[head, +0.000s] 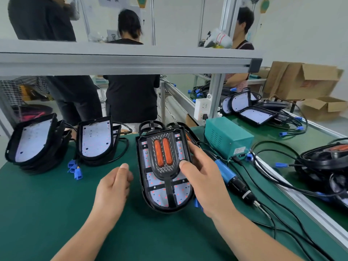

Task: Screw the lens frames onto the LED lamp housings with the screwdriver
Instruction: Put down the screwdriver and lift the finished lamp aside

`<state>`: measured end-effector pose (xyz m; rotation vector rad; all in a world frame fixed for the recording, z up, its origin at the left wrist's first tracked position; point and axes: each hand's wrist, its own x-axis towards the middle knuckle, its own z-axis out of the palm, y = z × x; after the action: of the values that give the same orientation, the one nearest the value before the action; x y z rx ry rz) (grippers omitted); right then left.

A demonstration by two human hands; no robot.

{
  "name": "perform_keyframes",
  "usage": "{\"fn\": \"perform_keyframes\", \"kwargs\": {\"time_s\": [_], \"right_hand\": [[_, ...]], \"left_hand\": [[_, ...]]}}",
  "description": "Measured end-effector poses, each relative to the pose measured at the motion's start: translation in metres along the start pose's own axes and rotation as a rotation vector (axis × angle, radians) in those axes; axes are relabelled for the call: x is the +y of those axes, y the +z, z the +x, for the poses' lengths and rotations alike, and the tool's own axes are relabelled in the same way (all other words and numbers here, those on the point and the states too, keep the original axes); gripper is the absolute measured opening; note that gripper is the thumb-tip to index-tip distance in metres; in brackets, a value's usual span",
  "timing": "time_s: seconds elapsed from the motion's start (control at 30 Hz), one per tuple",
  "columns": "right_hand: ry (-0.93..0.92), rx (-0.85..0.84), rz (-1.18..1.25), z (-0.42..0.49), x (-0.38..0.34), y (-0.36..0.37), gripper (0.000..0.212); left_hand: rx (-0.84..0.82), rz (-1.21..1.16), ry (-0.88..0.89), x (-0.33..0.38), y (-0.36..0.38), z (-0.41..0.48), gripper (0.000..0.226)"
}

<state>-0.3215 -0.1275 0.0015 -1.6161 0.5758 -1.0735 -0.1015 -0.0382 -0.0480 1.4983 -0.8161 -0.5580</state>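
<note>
A black LED lamp housing [148,193] lies flat in the middle of the green mat, its white LED board facing up. On it sits a black lens frame [170,182] with two orange lenses. My right hand [203,183] grips the housing's right edge, thumb pressing on the lens frame, fingers curled round the rim. My left hand [113,187] hovers just left of the housing, fingers loosely curled, holding nothing. The blue and black electric screwdriver [233,180] lies on the mat right of my right hand, untouched.
Stacks of bare housings [94,140] with blue connectors [75,170] stand at the back left. A teal power box [226,137] sits behind the screwdriver, with cables across the right side. More lamps [323,157] rest far right. People stand beyond the bench frame.
</note>
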Motion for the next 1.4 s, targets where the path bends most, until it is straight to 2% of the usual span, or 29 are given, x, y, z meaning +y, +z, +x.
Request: {"fn": "perform_keyframes", "kwargs": {"time_s": [0.3, 0.6, 0.77, 0.93, 1.13, 1.27, 1.4], "right_hand": [[-0.157, 0.312, 0.101, 0.017, -0.034, -0.059, 0.043], [-0.182, 0.646, 0.043, 0.006, -0.052, -0.159, 0.039], [-0.199, 0.771, 0.014, -0.009, -0.060, -0.204, 0.035], [-0.238, 0.894, 0.000, -0.027, -0.063, -0.243, 0.030], [-0.248, 1.173, 0.043, -0.042, -0.052, -0.296, 0.029], [-0.200, 1.291, 0.051, -0.055, -0.049, -0.319, 0.021], [-0.189, 1.385, 0.043, -0.066, -0.045, -0.334, 0.018]], "left_hand": [[-0.026, 0.070, 0.007, -0.005, -0.001, 0.003, 0.051], [-0.030, 0.081, 0.008, -0.029, -0.008, 0.019, 0.058], [0.015, 0.074, 0.004, -0.039, -0.012, 0.026, 0.067], [0.008, 0.051, -0.019, -0.037, -0.008, 0.031, 0.063], [-0.033, -0.011, -0.066, -0.033, -0.006, 0.035, 0.060], [-0.024, -0.009, -0.029, -0.036, -0.008, 0.033, 0.064], [-0.042, -0.028, -0.039, -0.039, -0.014, 0.033, 0.079]]}}
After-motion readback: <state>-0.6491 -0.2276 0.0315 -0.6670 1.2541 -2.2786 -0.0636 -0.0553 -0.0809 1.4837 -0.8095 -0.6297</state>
